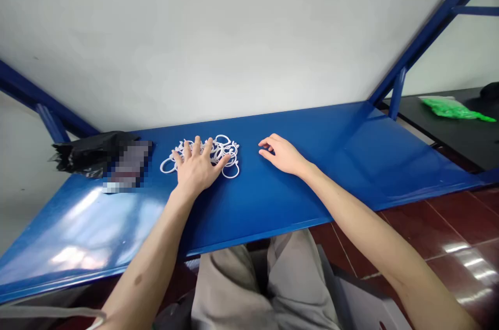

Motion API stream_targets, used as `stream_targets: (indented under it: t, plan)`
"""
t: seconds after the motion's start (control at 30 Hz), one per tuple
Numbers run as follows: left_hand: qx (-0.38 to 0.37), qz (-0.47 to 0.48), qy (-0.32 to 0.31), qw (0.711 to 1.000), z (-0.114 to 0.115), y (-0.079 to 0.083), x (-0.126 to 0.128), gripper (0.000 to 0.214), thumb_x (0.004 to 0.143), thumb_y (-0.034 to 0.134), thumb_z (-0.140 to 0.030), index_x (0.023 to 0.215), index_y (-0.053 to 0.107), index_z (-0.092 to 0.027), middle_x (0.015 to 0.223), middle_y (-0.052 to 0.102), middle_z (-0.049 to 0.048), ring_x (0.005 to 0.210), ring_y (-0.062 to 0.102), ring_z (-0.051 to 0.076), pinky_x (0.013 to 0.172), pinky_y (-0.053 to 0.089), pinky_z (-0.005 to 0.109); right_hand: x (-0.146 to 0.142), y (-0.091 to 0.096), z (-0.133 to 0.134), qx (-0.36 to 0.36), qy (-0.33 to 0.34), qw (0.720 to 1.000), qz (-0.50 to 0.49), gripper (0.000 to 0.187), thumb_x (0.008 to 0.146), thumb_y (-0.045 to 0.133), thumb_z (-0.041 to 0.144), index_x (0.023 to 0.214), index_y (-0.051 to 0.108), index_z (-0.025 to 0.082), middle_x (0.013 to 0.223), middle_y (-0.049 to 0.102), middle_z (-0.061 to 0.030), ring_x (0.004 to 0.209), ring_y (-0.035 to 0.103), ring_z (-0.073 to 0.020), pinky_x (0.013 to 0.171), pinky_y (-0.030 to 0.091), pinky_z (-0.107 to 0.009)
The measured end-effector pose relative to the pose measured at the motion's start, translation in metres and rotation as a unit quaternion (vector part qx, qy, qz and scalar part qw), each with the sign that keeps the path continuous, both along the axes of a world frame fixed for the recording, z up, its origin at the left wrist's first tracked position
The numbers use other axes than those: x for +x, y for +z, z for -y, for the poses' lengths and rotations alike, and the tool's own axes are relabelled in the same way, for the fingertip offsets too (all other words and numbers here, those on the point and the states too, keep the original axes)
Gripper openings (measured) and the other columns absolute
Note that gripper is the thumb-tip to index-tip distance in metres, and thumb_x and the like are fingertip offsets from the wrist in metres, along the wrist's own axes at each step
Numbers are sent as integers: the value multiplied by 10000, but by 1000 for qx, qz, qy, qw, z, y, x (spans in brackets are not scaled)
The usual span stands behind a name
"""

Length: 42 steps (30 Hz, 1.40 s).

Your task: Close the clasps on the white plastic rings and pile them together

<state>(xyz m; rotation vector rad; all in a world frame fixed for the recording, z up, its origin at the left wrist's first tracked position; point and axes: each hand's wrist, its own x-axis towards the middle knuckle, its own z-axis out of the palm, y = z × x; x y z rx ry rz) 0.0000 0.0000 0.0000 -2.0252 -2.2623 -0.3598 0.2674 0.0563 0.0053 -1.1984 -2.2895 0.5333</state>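
Rings: lying heaped on the worktop under the left hand, with grip splayed wide, seemingly being steadied, and probably calling next for a pinch from the half-curled, empty right hand.

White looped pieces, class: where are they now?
In the head view, the white looped pieces lie heaped left of centre on the blue table, partly covered by the left hand, with the black bag farther left.
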Motion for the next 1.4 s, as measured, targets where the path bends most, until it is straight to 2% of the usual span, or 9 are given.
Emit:
stream_targets:
  t: [0.27,0.4,0.5,0.6,0.7,1.0,1.1,1.23,1.4]
  plan:
    - [14,-3,-45,999,-7,-5,-3,894,928,395,-763,1623,307,-207,1698,244,175,1572,157,444,1248,97,677,3,-3,-2,3,0,1000,-1,236,988,603,315,1163,700,191,1158,670,-97,992,691,-223,930,571,-420]
    - [92,25,-87,992,-1,4,6,796,971,444,-650,1589,358,-156,1675,302,188,1589,142,393,1262,42,673,2,-2,-2,18,-2,1000,15,221,990,601,308,1154,699,197,1132,674,-95,1027,666,-239,945,557,-429]
    - [137,36,-222,965,12,9,29,642,963,519,-608,1449,540,-189,1590,465,153,1565,257,352,1281,156,617,3,-3,-3,78,-25,995,58,216,989,598,293,1151,705,198,1119,670,-111,1115,602,-288,1018,511,-490]
    - [87,40,-419,903,27,7,57,512,970,557,-565,1320,640,-199,1466,606,121,1484,430,307,1255,329,517,5,-6,-4,96,-55,990,88,228,982,603,282,1159,704,179,1154,650,-133,1145,567,-305,1055,484,-504]
    - [44,54,-481,874,36,2,73,486,977,555,-563,1262,666,-186,1406,654,117,1399,534,303,1209,411,515,7,-7,-6,73,-60,991,95,247,974,620,298,1168,701,169,1178,639,-135,1131,571,-301,1061,482,-496]
    - [54,97,-426,898,30,11,62,250,1007,551,-390,1103,698,-212,1119,745,87,1106,647,252,975,539,437,8,-7,-7,61,-58,993,83,235,971,624,332,1146,708,199,1162,635,-122,1123,577,-302,1044,487,-513]
    - [114,70,-319,938,23,13,56,255,1023,491,-344,1039,701,-200,1025,733,97,1012,622,266,938,505,435,9,-6,-7,58,-55,993,82,237,972,621,336,1150,711,207,1161,638,-124,1126,580,-307,1042,491,-522]
    - [160,13,-142,977,13,10,39,314,1005,481,-360,1133,684,-158,1117,688,160,1080,572,339,934,452,474,11,-3,-7,40,-49,995,78,259,978,609,352,1168,713,211,1185,644,-130,1161,578,-322,1038,498,-541]
    - [105,-52,-83,990,9,7,22,303,955,557,-407,1048,713,-165,1130,676,169,1073,549,379,894,444,494,10,1,-5,25,-44,996,78,274,985,598,354,1184,714,206,1206,656,-129,1182,581,-321,1047,499,-538]
